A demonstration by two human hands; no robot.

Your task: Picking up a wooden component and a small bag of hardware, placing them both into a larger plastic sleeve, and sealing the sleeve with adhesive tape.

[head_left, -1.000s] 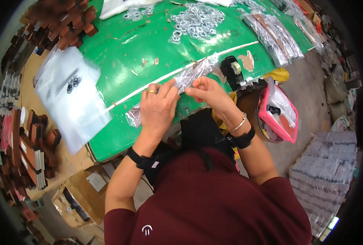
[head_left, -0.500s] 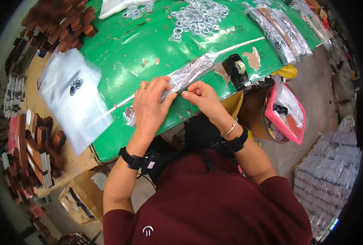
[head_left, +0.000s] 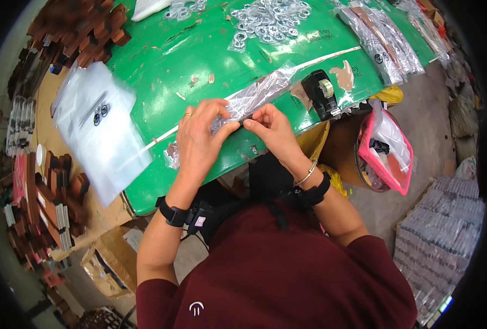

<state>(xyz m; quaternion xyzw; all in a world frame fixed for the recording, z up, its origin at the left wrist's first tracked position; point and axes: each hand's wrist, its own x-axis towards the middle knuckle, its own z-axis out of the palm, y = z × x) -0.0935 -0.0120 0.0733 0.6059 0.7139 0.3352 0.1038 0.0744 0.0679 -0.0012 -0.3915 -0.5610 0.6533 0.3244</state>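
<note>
A long, narrow brown piece in a clear plastic bag (head_left: 260, 92) lies slantwise near the front edge of the green table (head_left: 177, 71). My left hand (head_left: 200, 134) is closed over its nearer left part, fingers on top and thumb along the near edge. My right hand (head_left: 273, 130) pinches that same edge of the plastic just beside my left thumb. The fingers hide part of the bag's left half. Just right of the bag's far end sits a black tape dispenser (head_left: 320, 96) with a roll of tape.
Flat clear bags (head_left: 98, 148) lie at the left, with small black round parts on them. Small bagged rings (head_left: 268, 22) are heaped at the back. Wrapped strips (head_left: 383, 46) lie at the right. A pink-rimmed bin (head_left: 386, 148) stands beside the table; brown pieces (head_left: 79, 33) are stacked far left.
My right hand has come slightly toward the bag and its fingertips now meet the plastic edge. My left hand keeps nearly the same place on the bag.
</note>
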